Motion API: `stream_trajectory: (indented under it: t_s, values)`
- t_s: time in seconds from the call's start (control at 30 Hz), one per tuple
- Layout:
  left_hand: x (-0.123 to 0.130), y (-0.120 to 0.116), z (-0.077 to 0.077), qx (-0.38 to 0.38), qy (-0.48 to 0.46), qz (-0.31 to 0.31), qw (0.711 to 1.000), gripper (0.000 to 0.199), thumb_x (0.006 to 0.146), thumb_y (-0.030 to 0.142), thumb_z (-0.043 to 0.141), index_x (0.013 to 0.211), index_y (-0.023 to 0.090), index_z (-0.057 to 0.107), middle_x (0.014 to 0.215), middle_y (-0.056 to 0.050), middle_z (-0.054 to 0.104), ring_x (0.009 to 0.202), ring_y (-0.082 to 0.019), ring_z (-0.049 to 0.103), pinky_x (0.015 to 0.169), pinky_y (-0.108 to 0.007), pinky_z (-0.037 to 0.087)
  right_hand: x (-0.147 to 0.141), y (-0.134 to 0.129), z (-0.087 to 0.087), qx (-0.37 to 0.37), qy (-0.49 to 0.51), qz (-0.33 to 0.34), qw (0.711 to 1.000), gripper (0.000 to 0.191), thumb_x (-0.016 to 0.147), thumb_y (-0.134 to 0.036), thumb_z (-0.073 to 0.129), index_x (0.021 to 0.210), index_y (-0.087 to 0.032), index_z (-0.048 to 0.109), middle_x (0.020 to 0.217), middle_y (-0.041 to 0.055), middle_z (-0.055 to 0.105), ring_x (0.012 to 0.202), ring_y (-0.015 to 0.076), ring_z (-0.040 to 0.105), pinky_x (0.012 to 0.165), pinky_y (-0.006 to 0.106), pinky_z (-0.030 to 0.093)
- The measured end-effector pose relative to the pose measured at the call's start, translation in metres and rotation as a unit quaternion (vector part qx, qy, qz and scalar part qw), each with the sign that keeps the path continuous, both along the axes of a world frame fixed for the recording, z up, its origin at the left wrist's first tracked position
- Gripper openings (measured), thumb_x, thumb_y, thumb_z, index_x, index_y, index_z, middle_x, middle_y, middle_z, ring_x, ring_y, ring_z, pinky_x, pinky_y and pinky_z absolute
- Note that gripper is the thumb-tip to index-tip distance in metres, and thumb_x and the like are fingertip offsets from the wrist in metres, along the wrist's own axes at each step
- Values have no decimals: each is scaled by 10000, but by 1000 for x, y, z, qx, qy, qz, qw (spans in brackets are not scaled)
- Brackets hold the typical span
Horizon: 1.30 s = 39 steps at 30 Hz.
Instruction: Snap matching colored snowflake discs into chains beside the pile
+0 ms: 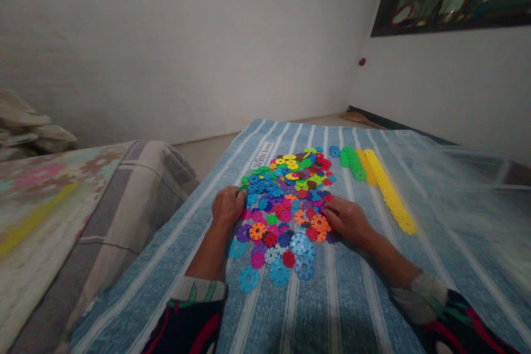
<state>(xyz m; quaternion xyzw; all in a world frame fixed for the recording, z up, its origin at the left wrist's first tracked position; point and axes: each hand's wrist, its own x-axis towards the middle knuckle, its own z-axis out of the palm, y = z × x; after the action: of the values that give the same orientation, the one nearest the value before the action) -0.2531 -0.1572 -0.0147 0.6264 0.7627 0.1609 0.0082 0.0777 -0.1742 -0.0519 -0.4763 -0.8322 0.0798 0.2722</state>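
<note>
A loose pile of multicoloured notched plastic discs lies on a blue-and-white striped cloth. My left hand rests at the pile's left edge, fingers curled in beside green and blue discs; what they hold, if anything, is hidden. At the right edge, my right hand has its fingertips pressed together near a red disc and some orange discs. I cannot make out what is between those fingertips. Several larger light-blue discs lie at the near side of the pile.
Right of the pile are overlapping rows of yellow discs, orange-yellow discs and green discs, with blue discs beside them. Clear plastic sheeting covers the right side. A cloth-covered bed stands at left.
</note>
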Motion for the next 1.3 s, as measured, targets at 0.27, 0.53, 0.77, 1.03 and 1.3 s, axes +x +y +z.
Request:
stream_trajectory:
  t_s: [0.27, 0.53, 0.77, 1.03, 1.3]
  values:
    - [17, -3, 0, 131, -79, -106, 983, 249, 836, 331, 512, 873, 189, 713, 1037, -95, 739, 1035, -258, 643, 969, -380, 466, -8, -5, 0, 85, 79, 9, 993, 219, 916, -232, 501, 847, -193, 705, 807, 71, 691, 763, 195, 645, 692, 286, 476]
    - [98, -37, -2, 166, -142, -367, 904, 150, 834, 231, 632, 695, 177, 636, 1030, -102, 738, 973, -221, 654, 888, -382, 512, -31, -23, 14, 37, 236, 78, 968, 236, 866, -272, 607, 1069, -194, 699, 895, 86, 749, 771, 199, 694, 720, 305, 537]
    - [109, -47, -1, 154, -189, -415, 877, 108, 834, 245, 673, 746, 184, 657, 1004, -81, 745, 949, -197, 668, 874, -346, 520, -36, -29, 20, -122, 309, 80, 940, 164, 838, -278, 589, 856, -200, 732, 763, 33, 734, 678, 162, 660, 643, 264, 497]
    - [31, -21, 21, 52, 1, -72, 996, 292, 863, 280, 550, 1050, 136, 724, 1122, -150, 719, 1086, -305, 635, 947, -405, 483, -26, -16, 14, -200, 406, -19, 891, 227, 741, -390, 653, 748, -166, 692, 612, -4, 632, 566, 132, 556, 549, 250, 423]
    - [-9, -11, 23, -125, 64, 79, 987, 491, 849, 510, 496, 1131, 176, 719, 1174, -185, 698, 1104, -369, 624, 789, -388, 496, -25, -13, 5, -235, 432, -43, 870, 273, 694, -433, 686, 743, -164, 687, 594, -8, 619, 530, 119, 518, 500, 236, 391]
